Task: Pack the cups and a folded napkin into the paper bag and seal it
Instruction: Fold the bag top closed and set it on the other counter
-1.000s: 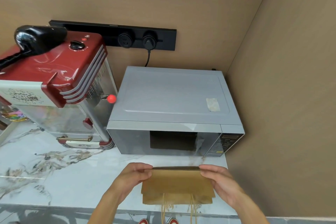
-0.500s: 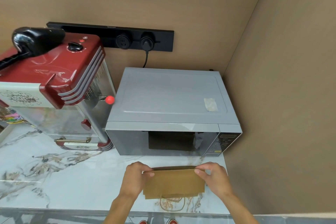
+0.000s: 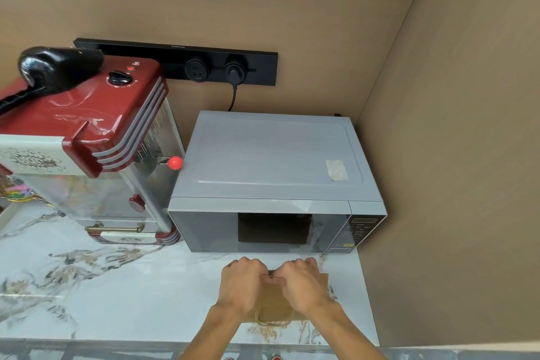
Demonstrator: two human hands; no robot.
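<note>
A brown paper bag [image 3: 273, 299] lies flat on the marble counter [image 3: 117, 295] just in front of the microwave, its twine handles towards me. My left hand [image 3: 242, 283] and my right hand [image 3: 302, 283] press side by side on the bag's far top edge, fingers curled over the fold, thumbs nearly touching. Most of the bag is hidden beneath both hands. No cups and no napkin are visible.
A grey microwave [image 3: 274, 181] stands right behind the bag, against the brown wall [image 3: 453, 155] on the right. A red popcorn machine [image 3: 84, 149] fills the left. A black socket strip [image 3: 181, 63] runs along the back wall. The counter's front edge is near my wrists.
My hands slid inward from the bag's two top corners to its middle. The bag now lies lower and flatter under them.
</note>
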